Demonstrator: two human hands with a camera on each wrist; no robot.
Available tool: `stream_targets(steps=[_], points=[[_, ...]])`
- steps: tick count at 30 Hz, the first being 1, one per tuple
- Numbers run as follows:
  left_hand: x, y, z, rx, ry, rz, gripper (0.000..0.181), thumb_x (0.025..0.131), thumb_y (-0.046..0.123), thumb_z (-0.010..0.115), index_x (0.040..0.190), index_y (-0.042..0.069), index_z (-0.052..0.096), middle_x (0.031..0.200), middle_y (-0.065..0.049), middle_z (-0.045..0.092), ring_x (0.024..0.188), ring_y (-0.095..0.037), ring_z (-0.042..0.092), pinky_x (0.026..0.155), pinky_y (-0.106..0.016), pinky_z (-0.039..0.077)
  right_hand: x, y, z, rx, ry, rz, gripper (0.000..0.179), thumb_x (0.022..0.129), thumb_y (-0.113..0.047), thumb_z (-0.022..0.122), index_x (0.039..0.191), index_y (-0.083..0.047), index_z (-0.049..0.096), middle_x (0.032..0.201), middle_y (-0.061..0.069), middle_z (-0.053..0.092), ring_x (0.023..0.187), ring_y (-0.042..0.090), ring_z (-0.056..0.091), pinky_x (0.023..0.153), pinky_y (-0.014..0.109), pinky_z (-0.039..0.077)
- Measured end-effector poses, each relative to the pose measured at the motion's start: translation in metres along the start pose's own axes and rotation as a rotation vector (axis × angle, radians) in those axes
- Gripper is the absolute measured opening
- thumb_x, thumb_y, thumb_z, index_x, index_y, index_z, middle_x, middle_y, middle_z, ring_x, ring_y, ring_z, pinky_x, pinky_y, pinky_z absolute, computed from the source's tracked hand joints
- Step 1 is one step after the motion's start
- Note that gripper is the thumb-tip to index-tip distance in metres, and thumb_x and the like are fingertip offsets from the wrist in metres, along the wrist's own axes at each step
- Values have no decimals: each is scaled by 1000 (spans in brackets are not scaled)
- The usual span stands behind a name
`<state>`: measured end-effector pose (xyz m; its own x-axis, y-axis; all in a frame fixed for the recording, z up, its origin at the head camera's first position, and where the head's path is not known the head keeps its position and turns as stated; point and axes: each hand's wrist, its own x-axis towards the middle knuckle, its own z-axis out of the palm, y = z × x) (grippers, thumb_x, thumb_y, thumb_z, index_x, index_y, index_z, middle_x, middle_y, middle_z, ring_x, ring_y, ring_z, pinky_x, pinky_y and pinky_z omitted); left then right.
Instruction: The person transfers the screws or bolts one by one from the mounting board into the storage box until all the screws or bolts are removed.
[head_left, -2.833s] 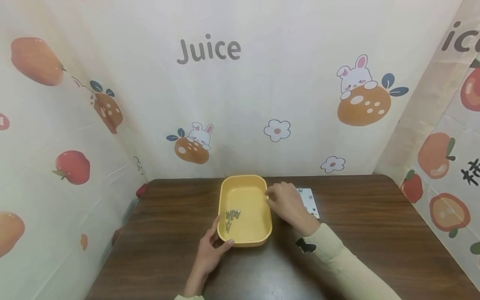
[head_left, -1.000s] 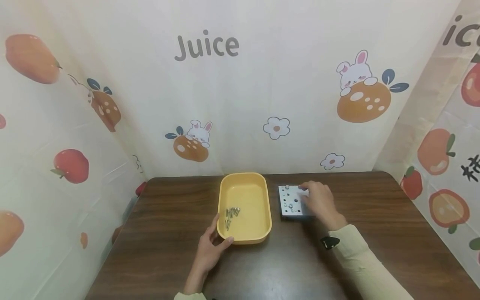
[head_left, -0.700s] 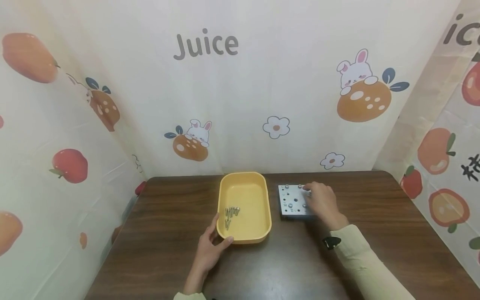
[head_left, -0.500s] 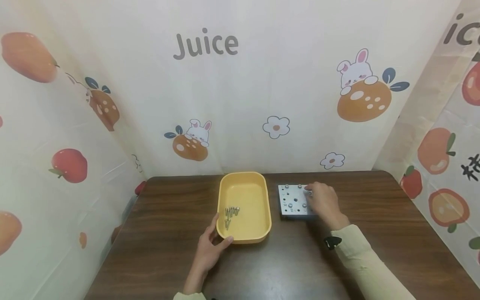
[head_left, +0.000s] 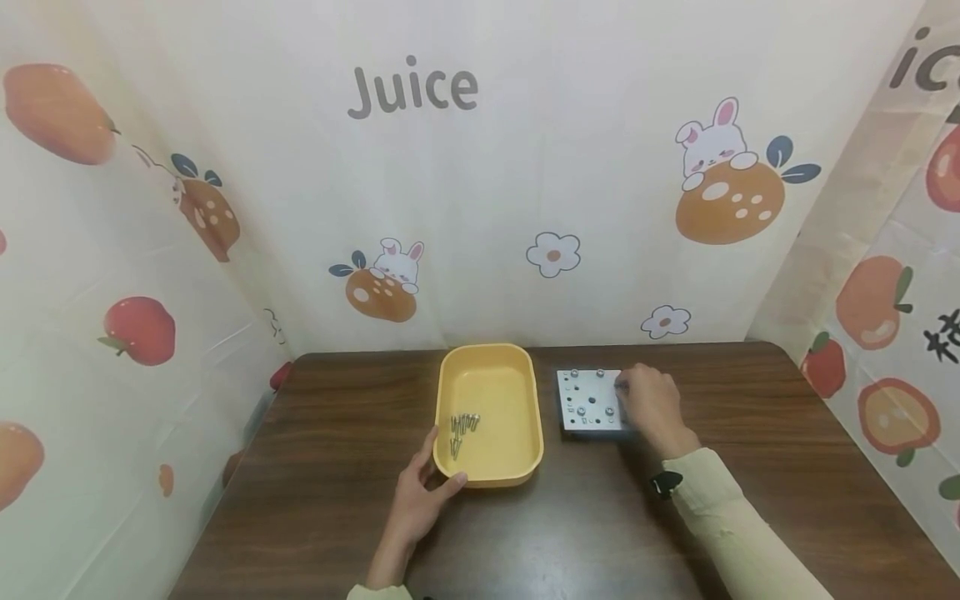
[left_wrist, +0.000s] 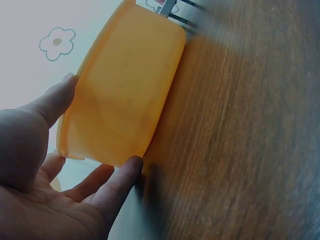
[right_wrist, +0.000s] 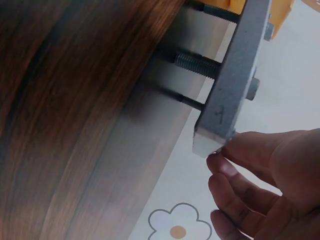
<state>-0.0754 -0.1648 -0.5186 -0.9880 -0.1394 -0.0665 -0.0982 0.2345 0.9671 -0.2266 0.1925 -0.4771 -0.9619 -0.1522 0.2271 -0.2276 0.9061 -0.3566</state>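
My left hand (head_left: 416,498) grips the near left corner of a yellow tray (head_left: 491,481), thumb on the rim and fingers along the side in the left wrist view. Several slim metal screws (head_left: 457,429) lie inside the tray. To the tray's right stands a grey metal plate (head_left: 588,386) with holes and several screw heads (head_left: 609,411) on top. Threaded bolts (right_wrist: 195,65) stick out of its underside above the table. My right hand (head_left: 652,404) is at the plate's right edge, thumb and index finger pinching a small dark metal piece, mostly hidden by the fingertips.
Everything stands on a dark brown wooden table (head_left: 337,400). A pale curtain (head_left: 480,192) printed with fruit, rabbits and flowers hangs behind the table and along both sides. The tray and the plate stand near the table's back edge, a narrow gap apart.
My right hand has moved from beside the tray's right rim to the plate's right edge, uncovering the plate's left part and more screw heads. My left hand keeps its grip on the tray.
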Motion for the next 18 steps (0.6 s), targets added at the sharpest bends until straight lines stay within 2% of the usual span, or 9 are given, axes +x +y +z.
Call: stream_targets(steps=[7, 18], points=[[-1, 2, 0, 3, 3, -15, 92, 88, 17, 87, 166, 15, 37, 162, -28, 41, 141, -43, 54, 124, -63, 32, 2, 0, 0, -2, -13, 16, 14, 95, 1, 70, 106, 6, 78, 104, 25, 75, 98, 44, 69, 89, 60, 55], [0, 2, 0, 17, 9, -27, 92, 88, 19, 88, 166, 16, 37, 163, -28, 40, 142, -45, 52, 124, -68, 28, 9, 3, 1, -30, -61, -46, 14, 96, 2, 67, 106, 8, 76, 97, 23, 74, 91, 40, 68, 90, 57, 55]])
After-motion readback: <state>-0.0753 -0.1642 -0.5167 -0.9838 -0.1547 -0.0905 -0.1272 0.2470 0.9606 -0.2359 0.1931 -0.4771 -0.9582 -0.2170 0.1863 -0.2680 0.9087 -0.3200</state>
